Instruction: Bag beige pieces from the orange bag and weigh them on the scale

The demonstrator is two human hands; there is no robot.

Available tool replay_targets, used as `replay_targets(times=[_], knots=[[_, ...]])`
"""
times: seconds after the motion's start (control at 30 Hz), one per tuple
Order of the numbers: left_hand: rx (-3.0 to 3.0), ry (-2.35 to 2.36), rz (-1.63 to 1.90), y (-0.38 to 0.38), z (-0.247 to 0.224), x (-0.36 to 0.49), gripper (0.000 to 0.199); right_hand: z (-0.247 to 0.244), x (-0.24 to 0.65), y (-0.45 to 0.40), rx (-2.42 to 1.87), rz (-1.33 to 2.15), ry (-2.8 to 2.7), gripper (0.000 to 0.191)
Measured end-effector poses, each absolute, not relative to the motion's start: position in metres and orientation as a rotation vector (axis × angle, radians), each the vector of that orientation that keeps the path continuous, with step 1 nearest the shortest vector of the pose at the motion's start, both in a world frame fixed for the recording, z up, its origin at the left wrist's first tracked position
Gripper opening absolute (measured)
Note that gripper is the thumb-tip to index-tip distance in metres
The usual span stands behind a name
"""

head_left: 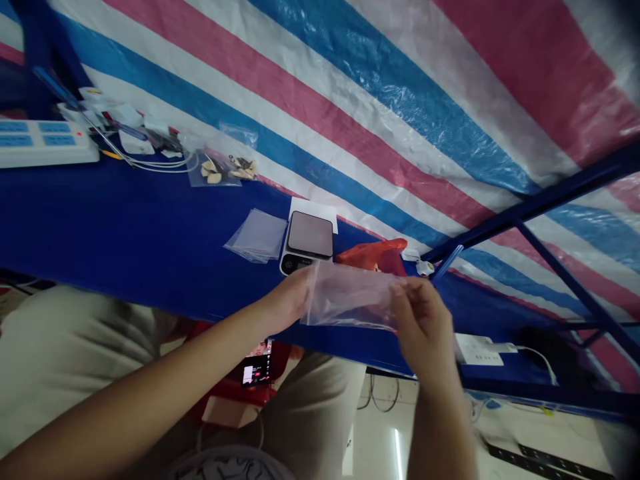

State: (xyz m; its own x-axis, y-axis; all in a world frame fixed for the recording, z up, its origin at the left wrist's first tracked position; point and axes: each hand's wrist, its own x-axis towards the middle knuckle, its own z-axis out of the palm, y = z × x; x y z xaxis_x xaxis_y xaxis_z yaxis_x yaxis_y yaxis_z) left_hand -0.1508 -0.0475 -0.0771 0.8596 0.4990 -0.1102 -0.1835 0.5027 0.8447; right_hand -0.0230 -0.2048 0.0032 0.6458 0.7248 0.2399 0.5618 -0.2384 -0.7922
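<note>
A clear plastic bag is stretched between my two hands above the table's front edge. My left hand is at the bag's left end, its fingers mostly hidden behind the plastic. At the other end, my right hand pinches the bag between thumb and fingers. Just behind the bag sits a small scale with a dark plate. A stack of flat clear bags lies to the left of the scale. To its right is a red plastic bag.
Bags with pale pieces lie at the back left, near cables and a power strip. A striped sheet hangs behind the blue table. A white power strip lies at right. A phone is below the table edge.
</note>
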Motion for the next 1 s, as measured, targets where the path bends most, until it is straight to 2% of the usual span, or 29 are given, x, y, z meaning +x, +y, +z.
replay_targets(times=[0.13,0.27,0.37,0.47,0.53,0.63,0.7,0.73,0.83,0.9,1.0], knots=[[0.813,0.612,0.462,-0.027,-0.09,-0.177,0.047,-0.029,-0.034,-0.179,-1.843,0.333,-0.915,0.028],[1.012,0.755,0.665,0.0,-0.103,-0.21,0.05,-0.043,-0.02,-0.138,-1.782,0.383,-0.808,0.031],[1.138,0.813,0.687,0.011,-0.111,-0.23,0.053,-0.049,0.003,-0.093,-1.871,0.366,-0.774,0.028],[1.201,0.826,0.667,0.014,-0.115,-0.239,0.053,-0.049,0.02,-0.059,-2.093,0.244,-0.746,0.029],[1.235,0.814,0.658,0.013,-0.116,-0.24,0.05,-0.047,0.018,-0.055,-2.154,0.14,-0.727,0.038],[1.27,0.773,0.668,0.013,-0.116,-0.239,0.047,-0.048,-0.008,-0.076,-2.094,-0.142,-0.789,0.056],[1.294,0.734,0.673,0.014,-0.117,-0.238,0.045,-0.056,-0.033,-0.098,-1.978,-0.246,-0.857,0.059],[1.309,0.713,0.676,0.014,-0.117,-0.237,0.044,-0.062,-0.046,-0.11,-1.939,-0.151,-0.85,0.056],[1.362,0.641,0.68,0.011,-0.118,-0.232,0.039,-0.088,-0.072,-0.134,-1.767,0.591,-0.629,0.05],[1.396,0.595,0.677,0.006,-0.118,-0.228,0.035,-0.103,-0.079,-0.141,-1.589,0.937,-0.448,0.051],[1.498,0.611,0.672,-0.002,-0.115,-0.223,0.034,-0.113,-0.08,-0.143,-1.485,0.967,-0.361,0.043]])
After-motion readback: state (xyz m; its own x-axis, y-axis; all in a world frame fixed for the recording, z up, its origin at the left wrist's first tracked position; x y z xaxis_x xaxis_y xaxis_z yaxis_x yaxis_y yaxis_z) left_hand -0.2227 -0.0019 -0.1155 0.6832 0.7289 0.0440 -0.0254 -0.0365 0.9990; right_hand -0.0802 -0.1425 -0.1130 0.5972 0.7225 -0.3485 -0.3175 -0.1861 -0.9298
